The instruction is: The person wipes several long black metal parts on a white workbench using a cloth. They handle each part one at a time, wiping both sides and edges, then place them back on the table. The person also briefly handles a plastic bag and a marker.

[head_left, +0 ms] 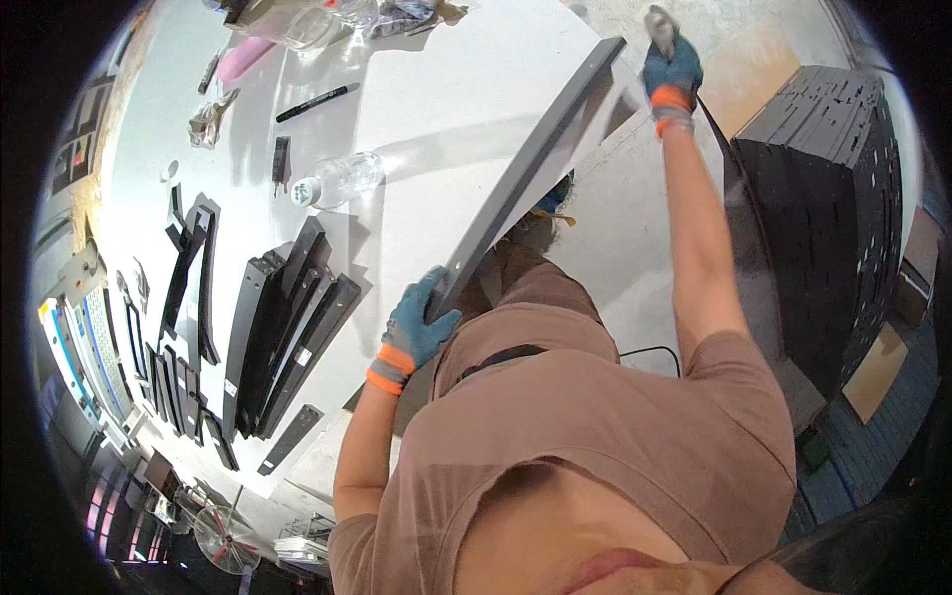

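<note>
A long dark grey bar slants across the right edge of the white table, from near my waist to the far right. My left hand, in a grey and teal glove with an orange cuff, grips its near end. Well off to the right, my right hand wears a matching glove and is stretched out far from my body. Its fingers are closed round a small pale grey thing that looks like a wadded rag, blurred and partly hidden. That hand is apart from the bar.
On the white table are a clear bottle, a black marker and a bundle of dark bars. More dark pieces lie at the left. A large stack of dark bars stands on my right.
</note>
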Motion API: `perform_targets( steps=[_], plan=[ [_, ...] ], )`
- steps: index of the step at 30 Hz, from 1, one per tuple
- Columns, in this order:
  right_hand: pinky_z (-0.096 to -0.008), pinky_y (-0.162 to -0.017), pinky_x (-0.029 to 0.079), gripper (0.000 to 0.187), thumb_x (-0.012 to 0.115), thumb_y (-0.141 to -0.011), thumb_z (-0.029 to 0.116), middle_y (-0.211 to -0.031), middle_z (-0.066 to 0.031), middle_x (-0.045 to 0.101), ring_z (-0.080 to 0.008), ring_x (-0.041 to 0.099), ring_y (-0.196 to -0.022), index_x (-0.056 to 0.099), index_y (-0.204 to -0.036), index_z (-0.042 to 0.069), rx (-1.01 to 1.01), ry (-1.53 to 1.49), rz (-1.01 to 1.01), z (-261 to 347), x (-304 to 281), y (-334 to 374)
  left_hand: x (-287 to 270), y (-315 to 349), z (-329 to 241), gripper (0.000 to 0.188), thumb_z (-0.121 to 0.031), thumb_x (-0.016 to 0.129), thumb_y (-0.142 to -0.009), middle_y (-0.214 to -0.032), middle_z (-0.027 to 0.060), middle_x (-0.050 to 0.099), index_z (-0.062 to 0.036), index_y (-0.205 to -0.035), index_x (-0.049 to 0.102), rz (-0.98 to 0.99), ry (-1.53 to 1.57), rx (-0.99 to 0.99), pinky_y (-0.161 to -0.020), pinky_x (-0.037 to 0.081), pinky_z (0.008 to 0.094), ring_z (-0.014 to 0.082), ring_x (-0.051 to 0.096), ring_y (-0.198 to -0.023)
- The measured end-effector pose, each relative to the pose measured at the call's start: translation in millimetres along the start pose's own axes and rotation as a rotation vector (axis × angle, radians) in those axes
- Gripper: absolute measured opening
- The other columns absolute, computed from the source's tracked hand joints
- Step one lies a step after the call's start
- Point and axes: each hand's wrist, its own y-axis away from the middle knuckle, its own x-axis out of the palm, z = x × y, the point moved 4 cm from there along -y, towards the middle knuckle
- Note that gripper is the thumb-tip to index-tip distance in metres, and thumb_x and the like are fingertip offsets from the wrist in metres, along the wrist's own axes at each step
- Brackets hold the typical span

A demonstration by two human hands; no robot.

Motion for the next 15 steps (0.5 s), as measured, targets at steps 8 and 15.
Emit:
perform_targets(
  steps=[8, 15],
  plan=[
    [-0.0424, -0.098, 0.050, 0.045, 0.064, -0.083, 0.014, -0.130, -0.0112, 0.063, -0.0286, 0.062, -0.114, 0.063, -0.127, 0.011, -0.830, -0.413, 0.719, 227, -17, 291, 6, -12, 50, 0.029, -0.013, 0.066, -0.093, -0.100, 0.0020, 0.068, -0.0009, -0.119, 0.063, 0.394, 0.725, -0.265, -0.078, 0.051, 0.0268, 0.0111, 0.061, -0.087],
    [-0.0389, -0.094, 0.054, 0.033, 0.056, -0.093, 0.011, -0.123, -0.0114, 0.066, -0.0300, 0.066, -0.108, 0.063, -0.125, 0.012, -0.583, -0.205, 0.297, 76, 73, 127, 2, -17, 55, 0.033, -0.014, 0.075, -0.088, -0.091, 0.0091, 0.070, -0.0002, -0.114, 0.062, 0.404, 0.635, -0.533, -0.058, 0.055, 0.0329, 0.0192, 0.068, -0.073]
  ],
)
